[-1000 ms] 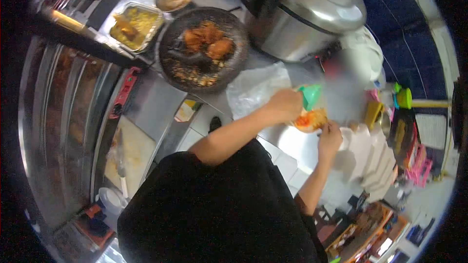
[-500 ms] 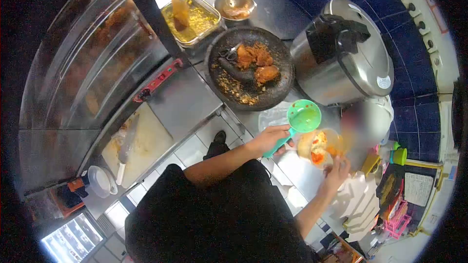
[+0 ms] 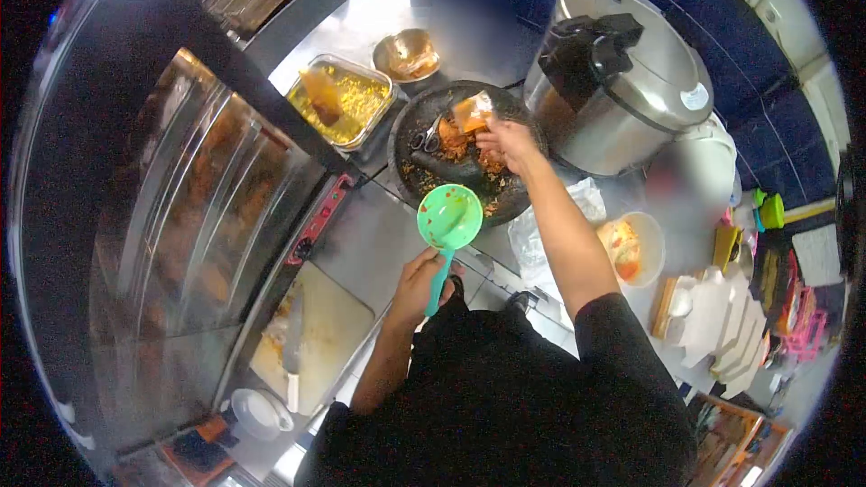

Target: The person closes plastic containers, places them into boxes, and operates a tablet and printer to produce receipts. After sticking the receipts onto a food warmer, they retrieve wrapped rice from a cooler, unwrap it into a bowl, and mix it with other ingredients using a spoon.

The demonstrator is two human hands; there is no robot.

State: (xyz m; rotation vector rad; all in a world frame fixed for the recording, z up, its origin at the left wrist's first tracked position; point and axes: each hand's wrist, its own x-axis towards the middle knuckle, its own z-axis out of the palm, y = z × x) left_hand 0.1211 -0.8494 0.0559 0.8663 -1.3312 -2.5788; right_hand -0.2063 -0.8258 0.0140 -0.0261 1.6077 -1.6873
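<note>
My left hand [image 3: 417, 283] is wrapped round the handle of a light-green scoop [image 3: 449, 218]. Red-orange smears mark its bowl, held near the front rim of a wide black stone mortar [image 3: 408, 137]. Over the mortar, my right hand [image 3: 507, 144] pinches a small, shiny, see-through packet [image 3: 474, 112] with orange contents. Below it lie browned fried pieces [image 3: 452, 139], partly hidden by the hand and packet, plus a dark pestle [image 3: 442, 169] and crumbs. Right of my forearm, a round clear tub [image 3: 658, 251] contains pale food with red-orange sauce.
A large steel cooker [image 3: 622, 81] stands behind right. At the back left are a tray of yellow crumbs [image 3: 347, 99] and a steel bowl [image 3: 408, 54]. A knife [image 3: 291, 352] lies on a cutting board [image 3: 338, 316] beside a glass cabinet [image 3: 198, 216]. White boxes [image 3: 713, 316] stand right.
My right hand has gone from the clear tub to above the mortar, now with the orange packet. My left hand has shifted left with the scoop, and the camera view has turned.
</note>
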